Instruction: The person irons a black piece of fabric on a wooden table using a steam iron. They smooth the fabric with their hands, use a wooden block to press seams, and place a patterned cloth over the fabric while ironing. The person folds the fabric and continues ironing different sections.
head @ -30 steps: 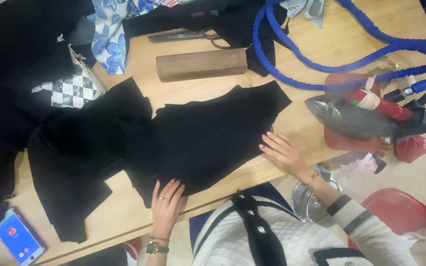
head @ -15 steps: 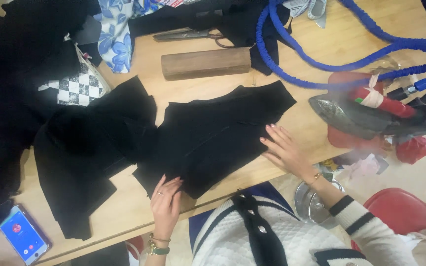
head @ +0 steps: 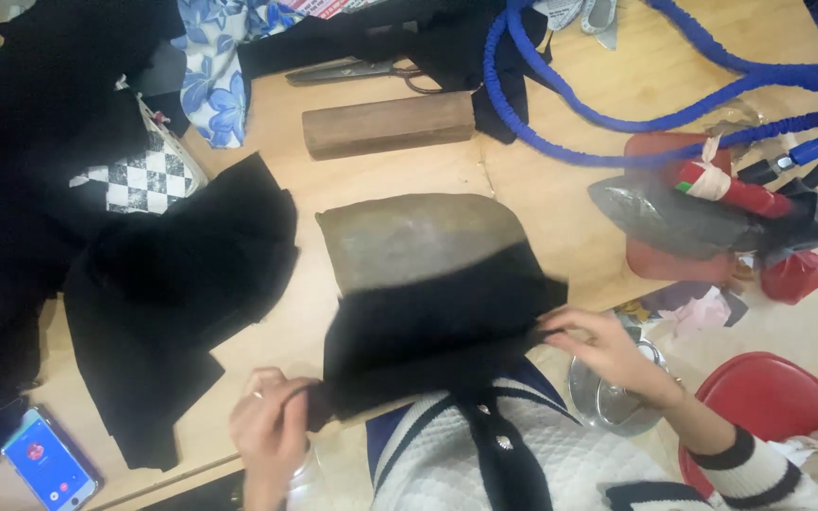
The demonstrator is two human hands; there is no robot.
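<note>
A black piece of fabric [head: 437, 326] is stretched between both hands at the table's near edge. My left hand [head: 272, 431] grips its lower left corner. My right hand [head: 598, 345] pinches its right edge. Behind it lies a grey-brown curved pressing pad [head: 414, 237], its near part covered by the fabric. A larger black garment [head: 177, 293] lies bunched to the left on the wooden table [head: 560, 203].
A wooden block [head: 388, 124] and scissors [head: 352, 71] lie farther back. An iron [head: 702, 213] rests on a red stand at the right, with a blue hose [head: 636, 118] looping behind. A phone [head: 49, 464] sits bottom left, a red stool [head: 773, 402] bottom right, floral cloth [head: 215, 80] top left.
Both hands went from lying flat on the black fabric to gripping it and pulling it toward me. The pressing pad underneath is now uncovered.
</note>
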